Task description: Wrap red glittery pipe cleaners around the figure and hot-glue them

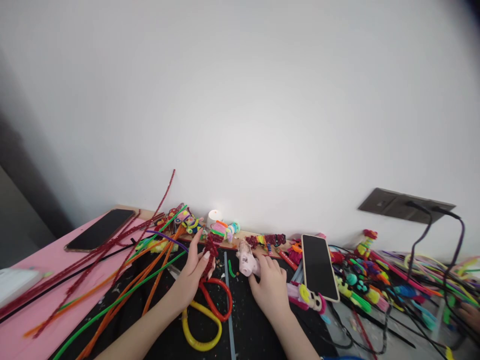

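My left hand (195,267) pinches a dark red fuzzy pipe-cleaner piece (212,252), upright between thumb and fingers. My right hand (270,282) is wrapped round a pale pink hot glue gun (246,261); its grip is partly hidden in my palm. The glue gun is apart from the red piece. Below my left hand, scissors with a red handle loop (228,300) and a yellow handle loop (202,345) lie on the black mat (249,330). A short green pipe-cleaner bit (231,269) lies between my hands.
Long pipe cleaners (123,295) cross the left side over a pink sheet (33,255) and a dark phone (101,230). Small pipe-cleaner figures (189,220) line the wall. At right are a white-edged phone (320,267), a pile of figures, cables (414,250) and another person's hand (469,316).
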Demonstrator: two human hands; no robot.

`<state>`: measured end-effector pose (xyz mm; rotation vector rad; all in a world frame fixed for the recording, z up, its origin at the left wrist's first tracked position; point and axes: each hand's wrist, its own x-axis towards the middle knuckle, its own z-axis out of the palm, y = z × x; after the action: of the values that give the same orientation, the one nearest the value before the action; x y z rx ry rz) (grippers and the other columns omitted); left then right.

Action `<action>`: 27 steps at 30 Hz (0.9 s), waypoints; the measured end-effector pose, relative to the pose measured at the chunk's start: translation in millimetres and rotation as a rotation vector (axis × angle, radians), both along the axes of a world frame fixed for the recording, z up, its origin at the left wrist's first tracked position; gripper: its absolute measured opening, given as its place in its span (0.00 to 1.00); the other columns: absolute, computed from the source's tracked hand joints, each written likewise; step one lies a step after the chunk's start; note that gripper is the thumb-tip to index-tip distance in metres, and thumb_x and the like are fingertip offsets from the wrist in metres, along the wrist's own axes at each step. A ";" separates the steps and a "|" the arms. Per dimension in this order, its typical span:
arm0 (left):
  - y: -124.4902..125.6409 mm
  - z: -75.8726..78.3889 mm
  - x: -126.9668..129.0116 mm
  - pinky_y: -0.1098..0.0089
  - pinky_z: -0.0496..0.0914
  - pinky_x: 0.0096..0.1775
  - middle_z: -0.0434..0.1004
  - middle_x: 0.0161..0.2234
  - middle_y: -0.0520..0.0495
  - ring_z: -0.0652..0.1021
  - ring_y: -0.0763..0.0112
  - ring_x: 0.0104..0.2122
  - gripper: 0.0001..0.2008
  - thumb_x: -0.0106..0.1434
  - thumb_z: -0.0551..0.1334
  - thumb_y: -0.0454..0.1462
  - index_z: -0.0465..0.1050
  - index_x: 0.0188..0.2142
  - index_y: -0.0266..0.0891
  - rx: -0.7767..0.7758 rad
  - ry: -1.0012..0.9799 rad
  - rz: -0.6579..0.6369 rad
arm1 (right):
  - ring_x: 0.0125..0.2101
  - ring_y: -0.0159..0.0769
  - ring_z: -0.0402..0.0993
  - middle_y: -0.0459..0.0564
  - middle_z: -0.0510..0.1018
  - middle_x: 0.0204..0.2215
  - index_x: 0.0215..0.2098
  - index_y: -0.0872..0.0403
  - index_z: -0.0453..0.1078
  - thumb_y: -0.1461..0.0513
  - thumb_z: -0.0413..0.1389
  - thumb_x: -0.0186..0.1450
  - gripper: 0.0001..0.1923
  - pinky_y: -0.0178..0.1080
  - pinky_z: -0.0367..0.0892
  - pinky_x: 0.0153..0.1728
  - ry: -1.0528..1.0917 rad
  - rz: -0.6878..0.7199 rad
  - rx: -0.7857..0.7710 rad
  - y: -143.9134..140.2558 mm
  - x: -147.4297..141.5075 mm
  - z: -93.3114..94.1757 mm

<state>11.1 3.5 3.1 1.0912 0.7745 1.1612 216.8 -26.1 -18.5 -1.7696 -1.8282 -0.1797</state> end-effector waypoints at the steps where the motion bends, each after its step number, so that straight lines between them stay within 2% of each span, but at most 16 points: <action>1: -1.6 0.8 -0.4 0.66 0.61 0.34 0.67 0.26 0.53 0.67 0.70 0.25 0.37 0.64 0.55 0.43 0.33 0.65 0.47 0.013 0.036 0.009 | 0.40 0.51 0.68 0.56 0.75 0.39 0.48 0.52 0.67 0.65 0.55 0.54 0.22 0.47 0.58 0.39 -0.017 -0.018 0.021 0.0 -0.6 -0.8; 4: -5.1 0.7 -1.4 0.65 0.63 0.37 0.69 0.30 0.50 0.69 0.68 0.28 0.36 0.63 0.56 0.42 0.38 0.65 0.45 0.033 0.073 -0.002 | 0.48 0.55 0.62 0.56 0.71 0.47 0.52 0.49 0.63 0.64 0.55 0.53 0.28 0.54 0.53 0.46 0.015 0.040 0.085 -3.6 -5.6 3.2; 6: -6.9 -0.4 -2.0 0.62 0.63 0.42 0.72 0.37 0.45 0.72 0.63 0.35 0.34 0.62 0.57 0.41 0.43 0.64 0.45 0.065 0.092 -0.020 | 0.50 0.54 0.60 0.56 0.69 0.48 0.52 0.52 0.61 0.62 0.56 0.54 0.27 0.52 0.54 0.47 0.091 0.140 0.128 -8.9 -11.5 9.8; 8: -9.0 -1.6 -2.2 0.59 0.59 0.50 0.71 0.47 0.40 0.70 0.56 0.47 0.32 0.62 0.57 0.41 0.47 0.63 0.44 0.127 0.167 -0.052 | 0.45 0.49 0.64 0.55 0.70 0.42 0.47 0.54 0.63 0.61 0.56 0.54 0.22 0.49 0.57 0.45 0.176 0.237 0.157 -15.2 -18.6 15.9; 10: -11.2 -3.2 -1.9 0.56 0.52 0.56 0.67 0.54 0.39 0.64 0.54 0.55 0.29 0.63 0.56 0.42 0.51 0.62 0.44 0.194 0.282 -0.096 | 0.35 0.43 0.67 0.51 0.71 0.33 0.38 0.54 0.63 0.59 0.56 0.54 0.14 0.44 0.59 0.38 0.244 0.296 0.155 -20.9 -26.0 18.9; 14: -14.0 -7.2 -0.7 0.55 0.48 0.58 0.60 0.60 0.41 0.61 0.54 0.58 0.26 0.64 0.53 0.42 0.55 0.61 0.45 0.275 0.432 -0.167 | 0.26 0.36 0.62 0.44 0.65 0.23 0.26 0.53 0.61 0.60 0.55 0.56 0.07 0.39 0.56 0.31 0.254 0.333 0.186 -26.0 -36.8 16.3; 17: -14.2 -7.3 -0.2 0.56 0.47 0.58 0.60 0.60 0.40 0.59 0.54 0.59 0.27 0.64 0.53 0.43 0.53 0.62 0.44 0.261 0.410 -0.153 | 0.23 0.33 0.61 0.43 0.63 0.19 0.21 0.53 0.57 0.66 0.49 0.61 0.11 0.37 0.54 0.28 0.270 0.326 0.202 -24.4 -38.7 12.6; 19: -14.3 -5.0 0.3 0.56 0.49 0.57 0.64 0.56 0.39 0.62 0.53 0.56 0.28 0.64 0.53 0.43 0.50 0.63 0.44 0.212 0.359 -0.148 | 0.23 0.33 0.61 0.43 0.63 0.19 0.20 0.53 0.57 0.67 0.46 0.63 0.13 0.36 0.55 0.28 0.293 0.338 0.187 -22.2 -37.8 11.1; 22: -15.1 -1.0 2.1 0.58 0.60 0.48 0.72 0.43 0.41 0.71 0.58 0.42 0.32 0.65 0.52 0.44 0.39 0.65 0.46 0.130 0.279 -0.185 | 0.23 0.33 0.62 0.44 0.65 0.19 0.21 0.53 0.57 0.65 0.45 0.65 0.14 0.36 0.56 0.28 0.323 0.344 0.148 -19.6 -35.4 9.8; 24: -15.6 -0.4 3.9 0.62 0.63 0.39 0.71 0.35 0.46 0.70 0.64 0.32 0.33 0.66 0.51 0.44 0.34 0.65 0.48 0.092 0.203 -0.211 | 0.23 0.34 0.62 0.44 0.65 0.19 0.21 0.53 0.58 0.64 0.45 0.66 0.15 0.36 0.56 0.27 0.336 0.325 0.127 -18.9 -34.3 8.8; 27: -15.7 -3.5 7.0 0.66 0.62 0.34 0.67 0.30 0.50 0.66 0.70 0.27 0.34 0.66 0.51 0.44 0.33 0.65 0.50 0.039 0.075 -0.228 | 0.23 0.34 0.62 0.45 0.66 0.18 0.20 0.52 0.58 0.63 0.45 0.66 0.16 0.35 0.56 0.26 0.351 0.303 0.112 -19.0 -34.0 7.3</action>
<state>18.1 -12.2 -0.4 1.2273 0.6685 0.9504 182.8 -45.1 -11.2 -1.3303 -1.7600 0.1375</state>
